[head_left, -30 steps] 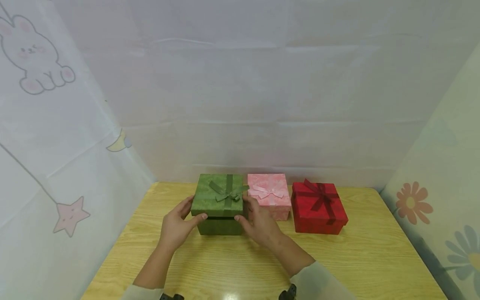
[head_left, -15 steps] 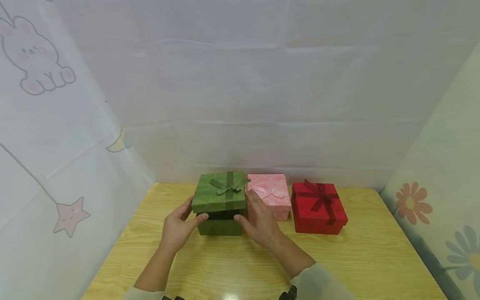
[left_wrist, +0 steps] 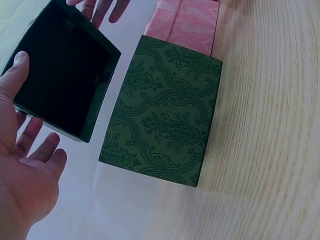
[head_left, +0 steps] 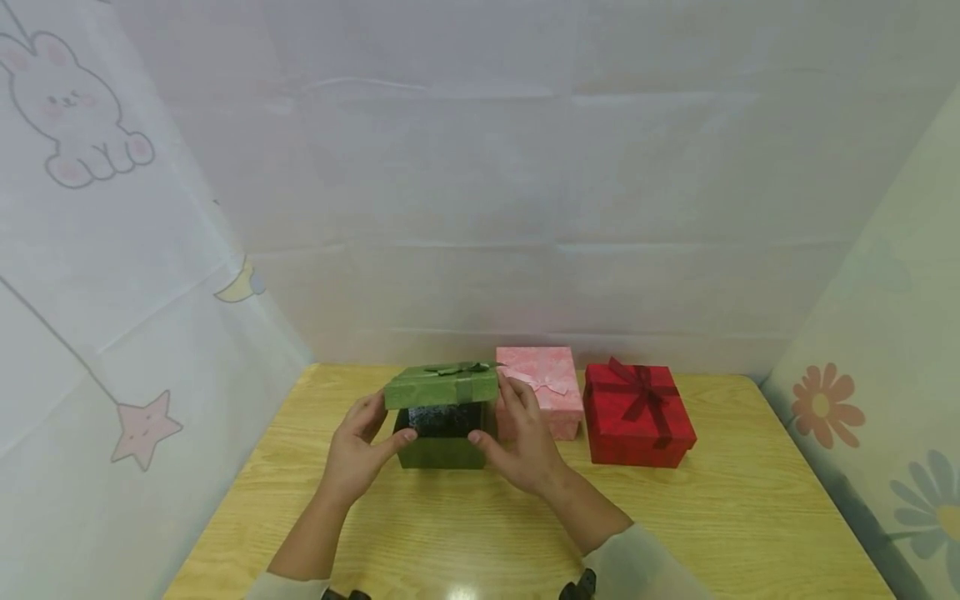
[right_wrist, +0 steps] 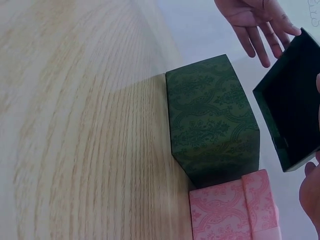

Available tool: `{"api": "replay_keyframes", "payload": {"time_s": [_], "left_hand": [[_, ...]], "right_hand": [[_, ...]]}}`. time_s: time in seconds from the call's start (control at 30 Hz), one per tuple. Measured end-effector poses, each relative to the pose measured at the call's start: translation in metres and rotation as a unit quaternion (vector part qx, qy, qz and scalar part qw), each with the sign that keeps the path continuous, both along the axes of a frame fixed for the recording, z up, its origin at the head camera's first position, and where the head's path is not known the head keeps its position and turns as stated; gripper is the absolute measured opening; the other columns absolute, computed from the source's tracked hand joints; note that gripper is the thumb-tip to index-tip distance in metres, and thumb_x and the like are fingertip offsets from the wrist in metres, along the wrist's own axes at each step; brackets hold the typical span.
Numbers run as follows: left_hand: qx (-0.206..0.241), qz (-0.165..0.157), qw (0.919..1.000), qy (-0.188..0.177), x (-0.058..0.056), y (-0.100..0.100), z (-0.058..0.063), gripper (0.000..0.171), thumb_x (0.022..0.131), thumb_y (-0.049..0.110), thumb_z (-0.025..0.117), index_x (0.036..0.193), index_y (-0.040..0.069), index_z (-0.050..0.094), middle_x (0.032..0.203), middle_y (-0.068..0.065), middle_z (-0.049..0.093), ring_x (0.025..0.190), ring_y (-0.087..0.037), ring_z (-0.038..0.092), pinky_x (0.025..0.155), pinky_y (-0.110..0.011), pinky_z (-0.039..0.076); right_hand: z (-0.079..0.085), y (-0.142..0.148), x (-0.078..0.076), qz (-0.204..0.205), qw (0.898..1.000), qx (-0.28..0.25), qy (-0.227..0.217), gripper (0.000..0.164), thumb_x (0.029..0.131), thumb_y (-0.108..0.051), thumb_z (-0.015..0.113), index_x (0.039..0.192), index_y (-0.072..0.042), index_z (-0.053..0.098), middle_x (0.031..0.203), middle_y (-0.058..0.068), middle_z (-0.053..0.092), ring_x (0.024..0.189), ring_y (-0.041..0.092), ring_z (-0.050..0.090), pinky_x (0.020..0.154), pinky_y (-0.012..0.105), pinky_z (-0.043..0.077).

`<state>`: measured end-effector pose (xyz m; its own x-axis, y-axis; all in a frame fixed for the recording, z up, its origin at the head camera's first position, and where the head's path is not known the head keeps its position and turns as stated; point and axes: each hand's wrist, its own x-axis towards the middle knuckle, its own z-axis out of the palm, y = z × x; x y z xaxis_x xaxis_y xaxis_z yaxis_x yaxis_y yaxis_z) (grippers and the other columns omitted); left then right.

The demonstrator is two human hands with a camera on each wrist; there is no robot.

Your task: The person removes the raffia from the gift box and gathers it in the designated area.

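Observation:
A green gift box lid [head_left: 441, 390] with a green ribbon bow is raised off its box at the front and tilted back. Below it the green patterned box [head_left: 442, 454] stands on the table, a dark speckled surface showing in the gap. My left hand [head_left: 358, 446] grips the lid's left side, thumb at the front. On the opposite side my right hand [head_left: 527, 446] holds it the same way. The left wrist view shows the lid's dark hollow underside [left_wrist: 60, 70] facing the camera, beside the box [left_wrist: 165, 110]. In the right wrist view, the lid [right_wrist: 292, 105] stands apart from the box [right_wrist: 215, 110].
Right of the green box sits a pink gift box [head_left: 542, 392] with a bow, close against it. A red gift box [head_left: 639, 414] with a dark red ribbon stands further right. All are on a wooden table [head_left: 465, 533] before a pale cloth backdrop [head_left: 480, 183].
The green lid has risen at its front and tipped backward, so the gap above the box has widened and the dark inside shows. Both hands have kept their hold; the other boxes stay put.

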<state>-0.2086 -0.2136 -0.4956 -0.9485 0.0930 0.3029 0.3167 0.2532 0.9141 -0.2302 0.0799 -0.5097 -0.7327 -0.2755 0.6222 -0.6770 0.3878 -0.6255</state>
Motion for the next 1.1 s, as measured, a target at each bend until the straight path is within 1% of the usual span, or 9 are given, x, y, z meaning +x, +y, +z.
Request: {"api": "replay_keyframes", "payload": {"time_s": [0.1,0.2,0.33,0.53,0.63,0.73,0.8,0.9,1.1], "left_hand": [[0.006,-0.008,0.9999,0.013,0.0004,0.0000,-0.0007,0.082,0.093,0.013,0.081,0.162,0.015,0.036,0.154,-0.003,0.039,0.153,-0.028,0.030,0.119,-0.035,0.030],[0.019,-0.016,0.9993,0.028,0.0003,0.0004,-0.0019,0.081,0.092,0.007,0.080,0.161,0.018,0.038,0.151,-0.009,0.041,0.151,-0.022,0.033,0.120,-0.030,0.030],[0.037,-0.028,0.9980,0.042,-0.0009,0.0002,-0.0035,0.080,0.092,0.002,0.078,0.161,0.014,0.039,0.150,-0.015,0.041,0.147,-0.020,0.038,0.118,-0.026,0.031],[0.060,-0.044,0.9963,0.042,-0.0027,-0.0017,-0.0046,0.079,0.093,-0.002,0.076,0.161,0.012,0.039,0.150,-0.014,0.040,0.147,-0.027,0.039,0.117,-0.033,0.034],[0.062,-0.048,0.9962,0.039,-0.0026,-0.0021,-0.0043,0.078,0.093,-0.003,0.075,0.161,0.015,0.039,0.149,-0.016,0.040,0.147,-0.032,0.040,0.114,-0.036,0.040],[0.063,-0.043,0.9967,0.028,-0.0021,-0.0026,-0.0043,0.078,0.094,-0.002,0.075,0.161,0.016,0.040,0.147,-0.016,0.041,0.144,-0.033,0.042,0.108,-0.034,0.048],[0.062,-0.038,0.9972,0.019,-0.0019,-0.0032,-0.0049,0.078,0.094,-0.003,0.074,0.161,0.016,0.041,0.146,-0.015,0.041,0.142,-0.032,0.043,0.104,-0.032,0.052],[0.062,-0.035,0.9974,0.012,-0.0021,-0.0041,-0.0051,0.077,0.094,-0.003,0.074,0.161,0.016,0.041,0.145,-0.015,0.042,0.140,-0.029,0.045,0.101,-0.029,0.053],[0.066,-0.037,0.9971,0.008,-0.0017,-0.0077,-0.0017,0.071,0.096,-0.002,0.072,0.159,0.012,0.043,0.154,-0.012,0.040,0.140,-0.027,0.044,0.099,-0.024,0.053]], "right_hand": [[0.0015,0.0002,-0.0003,0.000,1.000,-0.004,0.011,0.097,0.091,-0.030,0.082,0.167,-0.015,0.024,0.155,0.010,0.038,0.133,0.029,0.051,0.103,0.055,0.049],[0.0019,0.0003,-0.0007,0.001,1.000,-0.007,0.023,0.096,0.090,-0.028,0.083,0.166,-0.013,0.026,0.155,0.011,0.039,0.136,0.032,0.050,0.104,0.056,0.048],[0.0013,-0.0001,-0.0009,0.000,1.000,-0.009,0.027,0.095,0.090,-0.028,0.083,0.166,-0.012,0.028,0.157,0.010,0.039,0.139,0.029,0.047,0.105,0.058,0.047],[-0.0003,-0.0013,-0.0020,0.006,0.999,-0.013,0.033,0.093,0.089,-0.029,0.084,0.164,-0.008,0.032,0.157,0.010,0.041,0.137,0.030,0.049,0.106,0.053,0.048],[-0.0008,-0.0023,-0.0026,0.025,0.998,-0.029,0.046,0.095,0.086,-0.022,0.086,0.162,-0.002,0.033,0.154,0.015,0.042,0.131,0.033,0.054,0.103,0.049,0.051],[-0.0022,-0.0043,-0.0033,0.059,0.995,-0.059,0.050,0.095,0.083,-0.011,0.088,0.159,0.004,0.034,0.150,0.022,0.042,0.123,0.038,0.061,0.098,0.047,0.056],[-0.0034,-0.0054,-0.0028,0.079,0.993,-0.077,0.040,0.095,0.082,-0.007,0.088,0.159,0.005,0.033,0.150,0.024,0.040,0.118,0.042,0.064,0.092,0.048,0.059],[-0.0047,-0.0058,-0.0007,0.087,0.992,-0.087,0.013,0.095,0.084,-0.008,0.087,0.161,0.003,0.031,0.152,0.022,0.038,0.116,0.043,0.065,0.085,0.048,0.061],[-0.0050,-0.0056,0.0032,0.048,0.997,-0.047,-0.027,0.095,0.088,-0.026,0.086,0.163,-0.006,0.031,0.158,0.012,0.035,0.119,0.031,0.061,0.086,0.042,0.061]]}}
